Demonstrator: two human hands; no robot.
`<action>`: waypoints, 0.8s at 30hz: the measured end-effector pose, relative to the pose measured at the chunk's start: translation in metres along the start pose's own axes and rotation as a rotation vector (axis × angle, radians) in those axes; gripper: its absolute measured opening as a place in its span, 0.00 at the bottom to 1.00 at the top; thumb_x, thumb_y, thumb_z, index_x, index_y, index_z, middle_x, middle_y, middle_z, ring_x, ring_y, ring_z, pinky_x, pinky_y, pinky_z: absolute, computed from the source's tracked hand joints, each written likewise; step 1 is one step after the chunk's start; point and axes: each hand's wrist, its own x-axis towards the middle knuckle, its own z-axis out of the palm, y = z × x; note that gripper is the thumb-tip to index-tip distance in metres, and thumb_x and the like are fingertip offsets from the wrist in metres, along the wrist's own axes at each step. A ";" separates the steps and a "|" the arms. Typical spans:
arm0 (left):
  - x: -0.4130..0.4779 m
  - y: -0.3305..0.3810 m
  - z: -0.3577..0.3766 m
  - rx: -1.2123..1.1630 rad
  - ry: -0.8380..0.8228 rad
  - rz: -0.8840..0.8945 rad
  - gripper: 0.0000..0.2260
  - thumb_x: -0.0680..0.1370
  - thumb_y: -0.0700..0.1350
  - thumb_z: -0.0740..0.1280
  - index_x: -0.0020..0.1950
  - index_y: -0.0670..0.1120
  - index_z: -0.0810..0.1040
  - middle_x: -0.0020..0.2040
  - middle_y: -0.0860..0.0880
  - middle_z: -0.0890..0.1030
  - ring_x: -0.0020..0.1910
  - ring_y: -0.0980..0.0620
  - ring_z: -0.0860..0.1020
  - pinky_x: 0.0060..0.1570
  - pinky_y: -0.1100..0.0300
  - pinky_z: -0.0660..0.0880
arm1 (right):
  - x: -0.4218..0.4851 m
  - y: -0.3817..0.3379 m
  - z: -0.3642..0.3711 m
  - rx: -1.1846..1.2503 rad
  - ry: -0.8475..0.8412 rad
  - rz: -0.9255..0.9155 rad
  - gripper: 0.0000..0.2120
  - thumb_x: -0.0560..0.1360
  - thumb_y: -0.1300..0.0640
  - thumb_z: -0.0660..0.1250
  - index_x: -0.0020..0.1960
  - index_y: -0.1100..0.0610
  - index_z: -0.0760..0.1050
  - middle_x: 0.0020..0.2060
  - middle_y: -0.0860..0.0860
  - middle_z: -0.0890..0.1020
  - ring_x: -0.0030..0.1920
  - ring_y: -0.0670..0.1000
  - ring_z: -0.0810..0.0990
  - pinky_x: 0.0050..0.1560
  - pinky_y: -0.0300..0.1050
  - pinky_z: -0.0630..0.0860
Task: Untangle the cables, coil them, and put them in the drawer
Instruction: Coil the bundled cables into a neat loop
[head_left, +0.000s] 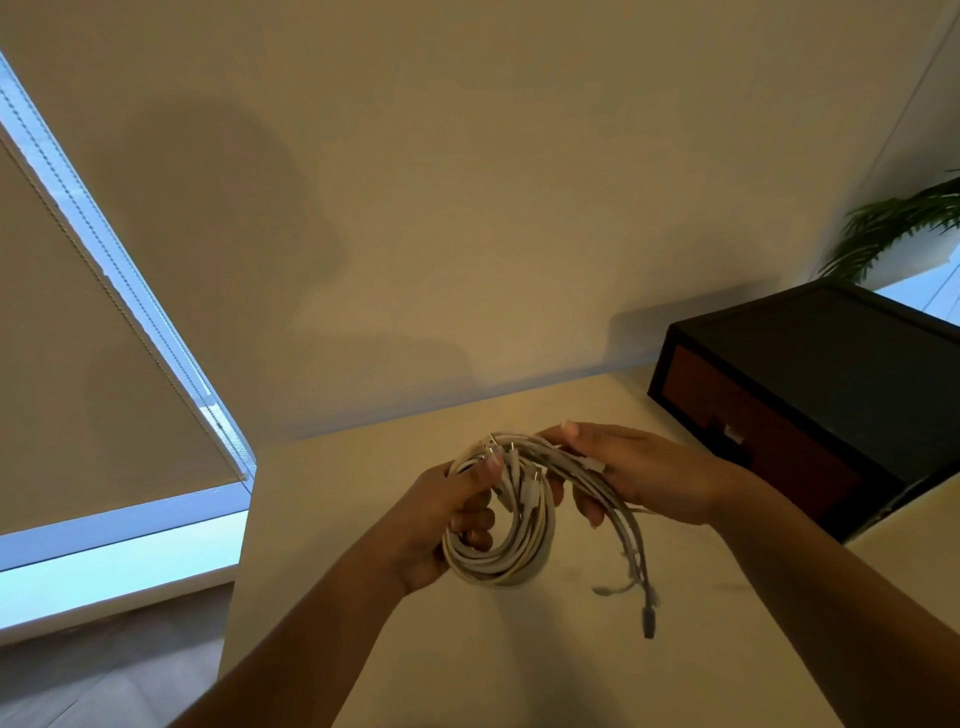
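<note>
Two bare forearms are reaching up from the bottom edge, meeting over a pale cream tabletop (337, 545).

Left hand (441, 525) is gripping a bundle of thin white rubbery cables (498, 564). Its fingers are curling through the middle of the loops and the thumb is pressing on top. Right hand (654, 478) is pinching a sheaf of strands running out of that bundle, thumb above, fingers curling beneath.

The bundle is hanging between both hands, above the table; I cannot tell whether the lowest loop is brushing the surface. Loose grey-tipped tails (648, 621) are drooping below the right hand, and small plug ends are sticking out at the top of the loops.

Handling, as a judgement:
- The cables are looking light and limp, with just enough spring to hold a loop.
- They are probably grippy rather than slippery, so strands are likely to be snagging on each other.
- The plug ends are the stiff parts (best place to be taking hold when tracing one cable out).
- The cord body is better suited to coiling, and tugging hard at a plug is risking a tighter knot.

A black box-shaped drawer unit (841, 364) is sitting on the table to the right, its reddish-brown drawer front (769, 436) appearing closed. It is near the right hand but apart from it.
</note>
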 end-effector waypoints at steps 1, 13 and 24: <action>-0.001 0.001 -0.001 0.001 0.001 0.000 0.12 0.67 0.50 0.70 0.42 0.44 0.72 0.25 0.53 0.60 0.21 0.59 0.58 0.22 0.67 0.62 | 0.000 0.001 -0.002 0.016 -0.008 0.031 0.23 0.80 0.41 0.48 0.62 0.50 0.75 0.44 0.50 0.82 0.38 0.51 0.77 0.43 0.43 0.76; -0.006 0.016 -0.006 0.091 -0.078 0.010 0.09 0.72 0.48 0.72 0.36 0.45 0.78 0.24 0.53 0.60 0.20 0.59 0.59 0.22 0.67 0.63 | 0.005 0.019 0.000 0.184 0.140 0.009 0.12 0.81 0.57 0.57 0.52 0.61 0.77 0.39 0.53 0.83 0.43 0.57 0.84 0.46 0.47 0.80; -0.002 0.023 -0.004 0.155 -0.067 0.023 0.12 0.68 0.49 0.74 0.39 0.44 0.73 0.24 0.53 0.60 0.20 0.59 0.58 0.22 0.66 0.62 | 0.007 0.037 0.031 -0.190 0.681 -0.356 0.09 0.75 0.56 0.69 0.51 0.51 0.70 0.51 0.47 0.70 0.52 0.41 0.71 0.54 0.29 0.67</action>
